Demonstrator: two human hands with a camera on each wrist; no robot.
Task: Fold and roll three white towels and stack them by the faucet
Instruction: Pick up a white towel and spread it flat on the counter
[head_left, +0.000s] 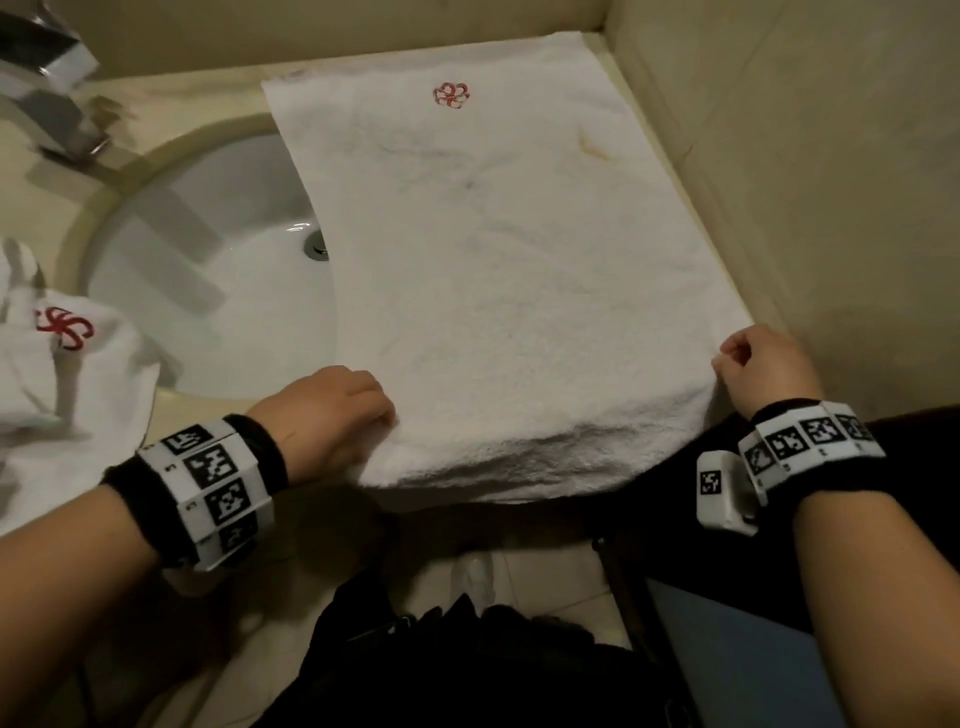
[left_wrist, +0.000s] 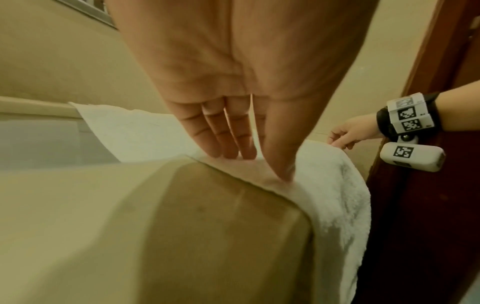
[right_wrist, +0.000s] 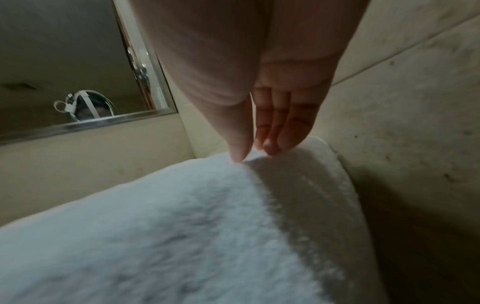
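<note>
A white towel (head_left: 498, 270) with a red flower mark at its far end lies flat on the counter, its left part over the sink (head_left: 218, 270). Its near end droops over the counter's front edge. My left hand (head_left: 387, 415) pinches the near left edge of the towel; in the left wrist view the thumb lies on the cloth (left_wrist: 324, 185) beside the fingers of that hand (left_wrist: 259, 164). My right hand (head_left: 724, 358) pinches the near right corner between thumb and fingers, which the right wrist view shows close up on the towel (right_wrist: 182, 226) under the hand (right_wrist: 253, 156).
More white towels (head_left: 67, 374) with a red mark lie crumpled on the counter at the left. The chrome faucet (head_left: 52, 93) stands at the back left behind the sink. A wall (head_left: 831, 208) runs along the towel's right side. A mirror (right_wrist: 64, 61) hangs behind.
</note>
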